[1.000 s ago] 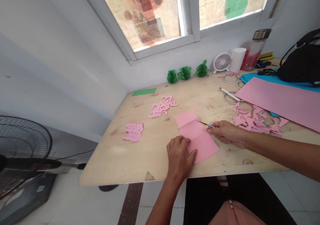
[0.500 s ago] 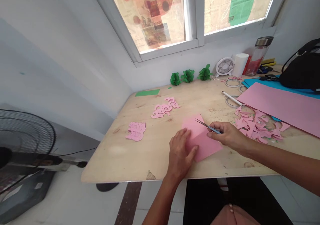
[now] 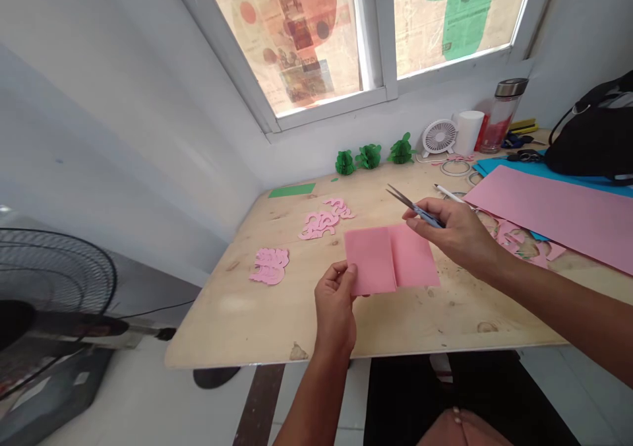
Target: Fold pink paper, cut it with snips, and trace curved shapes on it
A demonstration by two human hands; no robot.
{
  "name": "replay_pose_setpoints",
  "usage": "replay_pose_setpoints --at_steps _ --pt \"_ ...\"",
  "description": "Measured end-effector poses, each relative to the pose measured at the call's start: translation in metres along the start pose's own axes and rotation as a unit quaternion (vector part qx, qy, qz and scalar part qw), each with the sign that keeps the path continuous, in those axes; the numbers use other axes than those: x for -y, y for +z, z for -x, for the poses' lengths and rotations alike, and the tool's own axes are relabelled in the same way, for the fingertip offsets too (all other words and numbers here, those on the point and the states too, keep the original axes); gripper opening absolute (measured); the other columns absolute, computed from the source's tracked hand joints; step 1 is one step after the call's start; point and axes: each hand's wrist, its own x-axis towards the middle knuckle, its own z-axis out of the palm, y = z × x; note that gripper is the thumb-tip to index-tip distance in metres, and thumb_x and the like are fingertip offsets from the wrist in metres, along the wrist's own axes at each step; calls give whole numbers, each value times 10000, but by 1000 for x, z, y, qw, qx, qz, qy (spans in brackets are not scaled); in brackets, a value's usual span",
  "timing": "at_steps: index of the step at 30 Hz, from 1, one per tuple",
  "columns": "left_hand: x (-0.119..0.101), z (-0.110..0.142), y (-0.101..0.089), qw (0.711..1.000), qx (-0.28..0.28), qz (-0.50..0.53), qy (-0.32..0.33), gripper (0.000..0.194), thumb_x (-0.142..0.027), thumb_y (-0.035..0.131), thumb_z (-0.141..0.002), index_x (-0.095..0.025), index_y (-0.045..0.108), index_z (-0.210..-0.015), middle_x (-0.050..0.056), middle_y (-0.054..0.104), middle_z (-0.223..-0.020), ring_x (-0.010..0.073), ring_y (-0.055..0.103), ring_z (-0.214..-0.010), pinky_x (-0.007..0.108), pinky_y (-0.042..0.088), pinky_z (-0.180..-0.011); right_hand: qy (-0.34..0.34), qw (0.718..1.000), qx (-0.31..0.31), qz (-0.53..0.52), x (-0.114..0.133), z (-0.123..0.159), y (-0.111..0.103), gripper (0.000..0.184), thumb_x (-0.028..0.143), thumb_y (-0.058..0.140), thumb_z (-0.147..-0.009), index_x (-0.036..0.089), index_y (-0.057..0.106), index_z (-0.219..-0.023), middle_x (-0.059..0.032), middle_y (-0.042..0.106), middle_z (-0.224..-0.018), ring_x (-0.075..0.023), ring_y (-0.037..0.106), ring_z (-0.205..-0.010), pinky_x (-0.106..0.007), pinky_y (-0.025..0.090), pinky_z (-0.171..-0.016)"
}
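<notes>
A pink sheet of paper (image 3: pixel 370 261), partly folded over on itself, is pinched at its lower left corner by my left hand (image 3: pixel 339 301). The paper is lifted off the wooden table, with one panel reaching out to the right. My right hand (image 3: pixel 452 231) grips scissors (image 3: pixel 418 210) by their blue-grey handles, above the paper's right part. The blades point to the upper left and sit slightly apart. Pink cut-out shapes lie left of the paper, in one cluster (image 3: pixel 324 220) and one stack (image 3: pixel 270 265).
Green paper figures (image 3: pixel 368 156) stand along the wall beside a small white fan (image 3: pixel 440 138). On the right are pink scraps (image 3: pixel 514 238), rolls of tape (image 3: pixel 455 167), a white pen (image 3: pixel 448 192), large pink paper (image 3: pixel 554 215), a bottle (image 3: pixel 499 119) and a black bag (image 3: pixel 593 136).
My left hand has gone from lying flat on the paper to pinching it and lifting it from the table. The paper has turned. The scissors have moved up, away from the paper.
</notes>
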Motion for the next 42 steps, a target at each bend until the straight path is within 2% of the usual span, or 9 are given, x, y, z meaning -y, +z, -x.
replay_pose_setpoints --at_steps 4,12,22,29,32,34,36,39,42 --pt "15 1 -3 982 -52 149 -107 225 -189 742 -660 -174 576 -811 -3 652 -838 96 616 -682 194 512 -570 43 998 26 -25 -20 19 4 281 454 562 -781 185 639 -804 11 500 -628 -123 406 -568 -250 291 -514" --pt "28 20 16 964 -72 215 -137 121 -138 591 -812 -180 610 -924 48 697 -960 127 674 -840 257 566 -734 113 987 79 -79 -64 48 41 319 490 583 -776 176 631 -746 34 437 -596 -118 377 -572 -243 291 -522" --pt "39 32 34 950 -55 265 -157 229 -127 617 -794 -181 616 -1017 70 710 -992 149 687 -892 318 554 -852 144 978 46 -142 -61 49 66 218 398 611 -738 180 625 -734 6 572 -686 -158 499 -673 -270 396 -639" --pt "38 54 8 968 51 110 -219 281 -312 737 -726 -150 640 -935 87 703 -837 178 680 -732 279 542 -651 183 970 63 -145 -62 33 57 261 425 608 -707 197 511 -625 54 412 -553 -101 369 -526 -243 291 -505" --pt "33 60 -12 982 134 -125 -38 185 -340 638 -807 -167 666 -868 70 680 -730 173 641 -658 276 512 -587 212 961 99 -146 -63 28 50 261 430 608 -711 204 501 -637 87 309 -477 -75 236 -440 -244 187 -451" --pt "28 52 -23 923 160 -308 166 140 -257 583 -839 -203 664 -940 79 689 -877 197 639 -819 326 519 -733 227 955 121 -144 -65 25 48 234 411 607 -715 204 516 -655 101 274 -448 -66 184 -420 -247 144 -446" --pt "24 38 -29 827 180 -438 302 222 -185 535 -851 -218 633 -1047 92 669 -1040 227 600 -993 382 484 -871 236 952 136 -141 -66 24 48 211 388 606 -717 202 523 -662 107 259 -439 -63 170 -417 -248 123 -449" --pt "22 13 -30 712 200 -548 389 327 -160 537 -835 -196 564 -1159 123 600 -1217 271 508 -1158 439 417 -981 242 948 156 -136 -69 24 50 192 360 604 -718 197 520 -661 104 270 -451 -61 183 -426 -251 110 -450" --pt "25 -4 -27 662 238 -586 403 330 -181 549 -826 -187 543 -1156 127 589 -1212 272 519 -1123 418 441 -934 246 945 171 -127 -72 23 51 180 340 600 -723 194 515 -663 98 287 -470 -62 198 -436 -256 109 -447"
